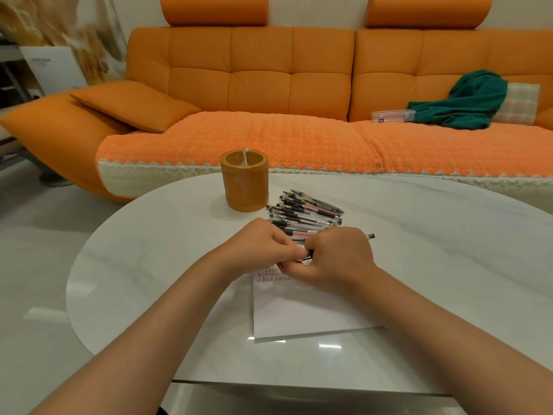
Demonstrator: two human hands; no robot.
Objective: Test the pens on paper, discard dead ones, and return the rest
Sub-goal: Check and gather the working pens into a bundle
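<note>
2 hands meet over the paper (299,313): left hand (263,247) and right hand (338,256), fingers curled round 1 pen (370,236). Just beyond the fingers lies the pen pile (305,214); farther back stands the orange holder (244,184), contents unclear.

Two arms in shot, both bare from the bottom edge of the frame right up to the wrists. Lower left, that's the left forearm (143,319), long and smooth; lower right, the right forearm (449,322), just the same. Centre frame, the left hand (263,247) and the right hand (341,259) are bare too, knuckles showing. At the bottom edge, left of centre, a small dark patch (163,411), perhaps clothing, too little showing to tell.
</note>
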